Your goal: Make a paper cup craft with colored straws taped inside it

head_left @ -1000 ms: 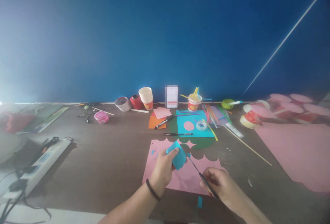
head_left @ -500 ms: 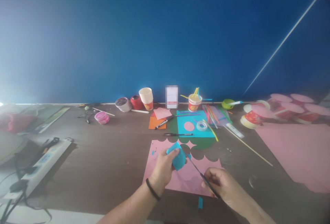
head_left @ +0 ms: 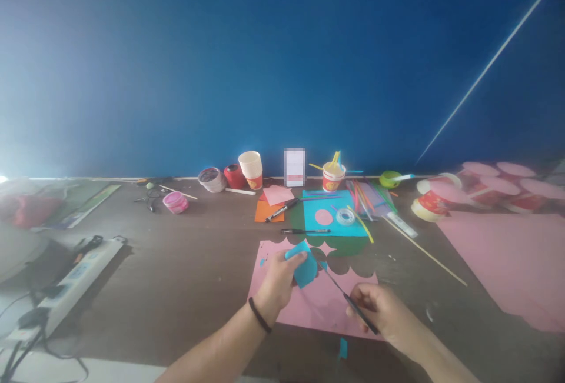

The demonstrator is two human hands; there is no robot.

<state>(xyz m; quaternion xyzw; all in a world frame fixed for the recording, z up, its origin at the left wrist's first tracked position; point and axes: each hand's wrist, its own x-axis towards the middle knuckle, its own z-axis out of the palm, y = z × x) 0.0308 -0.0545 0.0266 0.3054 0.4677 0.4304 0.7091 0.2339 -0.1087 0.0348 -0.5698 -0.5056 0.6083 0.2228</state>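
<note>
My left hand (head_left: 279, 280) pinches a blue piece of paper (head_left: 305, 271) whose right edge is cut into a curve. In my right hand (head_left: 375, 306) is a pair of scissors (head_left: 348, 300) with dark handles, the blades pointing up and left to the blue paper's edge. Below both hands lies a pink sheet (head_left: 326, 309) with scalloped cutouts along its far edge. Small blue scraps rest on it, and another blue scrap (head_left: 343, 347) lies nearer me on the table.
Beyond the hands are a blue sheet (head_left: 315, 227) with a tape roll (head_left: 345, 215), a black pen (head_left: 304, 231) and a paper cup with straws (head_left: 333, 177). A power strip (head_left: 73, 280) lies left. Pink-topped cups (head_left: 445, 189) and a large pink sheet (head_left: 507, 259) occupy the right.
The blue paper has turned slightly in my left hand and shifted a little. The scissor blades have moved slightly up and left along its edge.
</note>
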